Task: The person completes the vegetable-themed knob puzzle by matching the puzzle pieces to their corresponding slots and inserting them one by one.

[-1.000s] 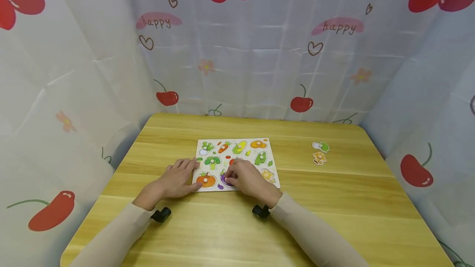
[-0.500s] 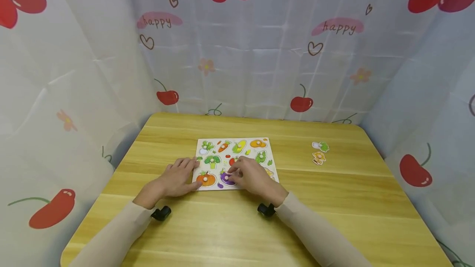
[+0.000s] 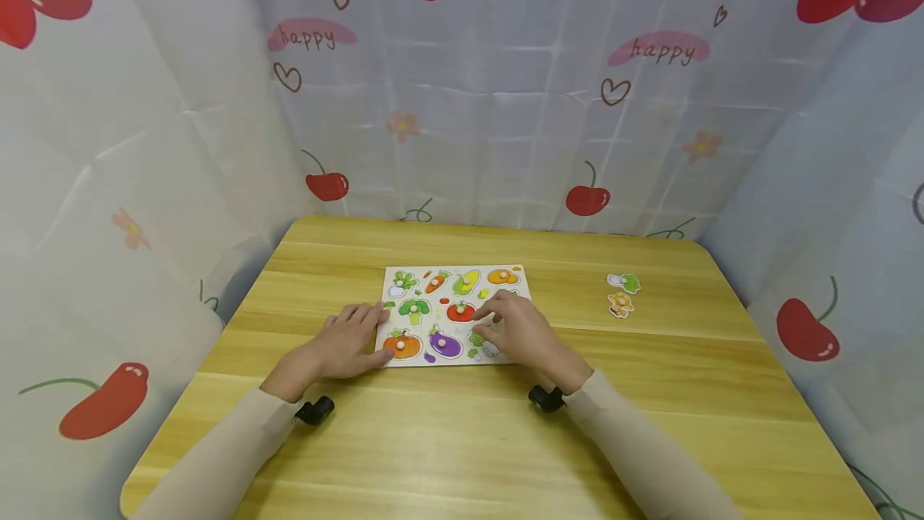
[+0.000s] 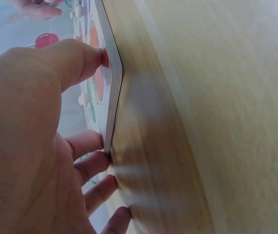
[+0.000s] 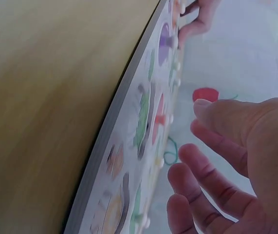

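A pale puzzle board (image 3: 397, 326) with knobbed vegetable pieces lies flat on the table. My left hand (image 3: 345, 345) rests at its left edge, the thumb on top by the pumpkin piece (image 3: 411, 350) and the other fingers along the side. Over the board's right part hovers my right hand (image 3: 525, 331), fingers loosely bent and apart, holding nothing in the right wrist view. Beneath it is a printed slot of a white and green vegetable (image 3: 492, 348), partly hidden. The eggplant piece (image 3: 449, 347) sits in its slot, with the tomato piece (image 3: 456, 312) behind it.
A cabbage piece (image 3: 624, 283) and a mushroom piece (image 3: 620, 304) lie on the wooden table (image 3: 693, 392) to the right of the board. A cherry-patterned curtain (image 3: 469, 119) encloses the table's back and sides.
My right hand has let go of the eggplant piece and moved right and up, away from it. The left hand has stayed at the board's edge.
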Demonstrator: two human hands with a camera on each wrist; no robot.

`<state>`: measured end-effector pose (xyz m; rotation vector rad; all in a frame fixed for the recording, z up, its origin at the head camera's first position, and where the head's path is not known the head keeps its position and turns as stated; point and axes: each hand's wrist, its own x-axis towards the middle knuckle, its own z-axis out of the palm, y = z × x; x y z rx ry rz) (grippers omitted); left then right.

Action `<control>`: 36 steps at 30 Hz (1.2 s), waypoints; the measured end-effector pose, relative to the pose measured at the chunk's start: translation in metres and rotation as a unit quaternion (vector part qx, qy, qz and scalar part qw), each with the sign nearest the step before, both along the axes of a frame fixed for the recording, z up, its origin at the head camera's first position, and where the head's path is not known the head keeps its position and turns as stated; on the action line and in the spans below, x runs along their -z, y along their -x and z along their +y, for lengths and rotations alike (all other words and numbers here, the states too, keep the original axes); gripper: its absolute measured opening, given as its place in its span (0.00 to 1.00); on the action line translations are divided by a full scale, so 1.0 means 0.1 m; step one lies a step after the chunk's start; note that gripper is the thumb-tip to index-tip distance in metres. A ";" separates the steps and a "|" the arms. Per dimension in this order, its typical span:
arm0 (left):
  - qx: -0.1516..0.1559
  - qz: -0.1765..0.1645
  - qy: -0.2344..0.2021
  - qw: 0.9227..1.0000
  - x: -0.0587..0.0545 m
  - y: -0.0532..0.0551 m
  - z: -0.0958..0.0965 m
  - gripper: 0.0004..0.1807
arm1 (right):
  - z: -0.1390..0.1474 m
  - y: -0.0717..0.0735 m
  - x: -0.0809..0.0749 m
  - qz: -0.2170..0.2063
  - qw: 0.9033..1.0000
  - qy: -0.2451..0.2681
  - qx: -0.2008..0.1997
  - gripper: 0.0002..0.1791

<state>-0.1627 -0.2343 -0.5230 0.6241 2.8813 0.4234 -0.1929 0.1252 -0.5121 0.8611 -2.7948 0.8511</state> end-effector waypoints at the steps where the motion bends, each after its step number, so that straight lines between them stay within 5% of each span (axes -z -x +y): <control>1: 0.001 0.001 0.001 1.000 0.00 0.00 0.00 0.47 | 0.04 0.01 0.00 0.001 1.000 0.001 0.002 0.08; 19: 0.000 0.002 0.002 1.000 0.03 0.03 -0.02 0.45 | 0.67 0.13 0.00 -0.016 0.998 0.004 0.065 0.11; 36: -0.004 0.001 0.004 1.000 0.06 0.04 -0.04 0.45 | 1.39 0.38 0.07 0.038 0.993 -0.002 0.110 0.15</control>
